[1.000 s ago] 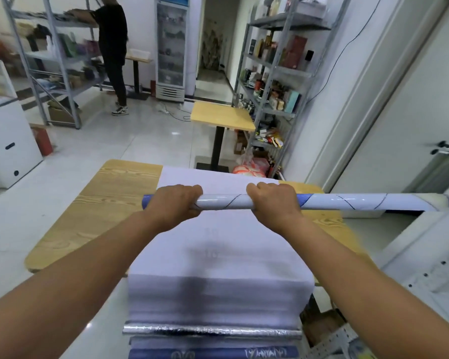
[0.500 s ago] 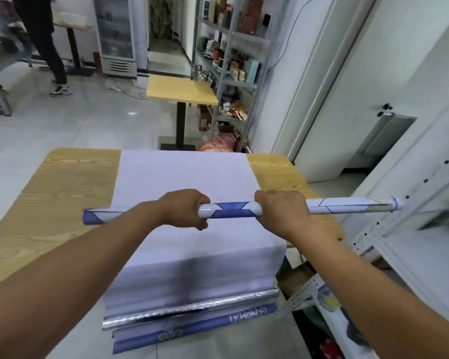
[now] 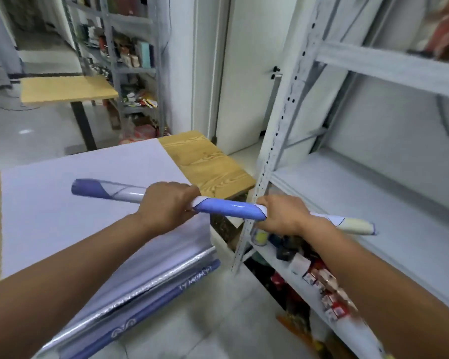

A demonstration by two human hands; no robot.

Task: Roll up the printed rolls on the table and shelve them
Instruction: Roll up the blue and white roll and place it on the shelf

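A rolled-up printed roll (image 3: 228, 207), blue and white, is held level in the air between the table and the shelf. My left hand (image 3: 166, 204) grips it left of its middle and my right hand (image 3: 283, 216) grips it toward its right end. The roll's cream right end (image 3: 358, 225) reaches over the white metal shelf board (image 3: 373, 193). A stack of flat white printed sheets (image 3: 88, 182) lies on the wooden table (image 3: 210, 167), its near edge hanging off with silver and blue borders (image 3: 166, 281).
The shelf's perforated upright post (image 3: 272, 141) stands right beside the roll. A lower shelf level holds small boxes and jars (image 3: 316, 270). Another wooden table (image 3: 68, 88) and a stocked rack (image 3: 130, 53) stand behind. A white door (image 3: 246, 73) is at the back.
The view has swung right from the table toward the white shelf. Both hands have carried the roll rightward, and its right end now reaches over the shelf board.
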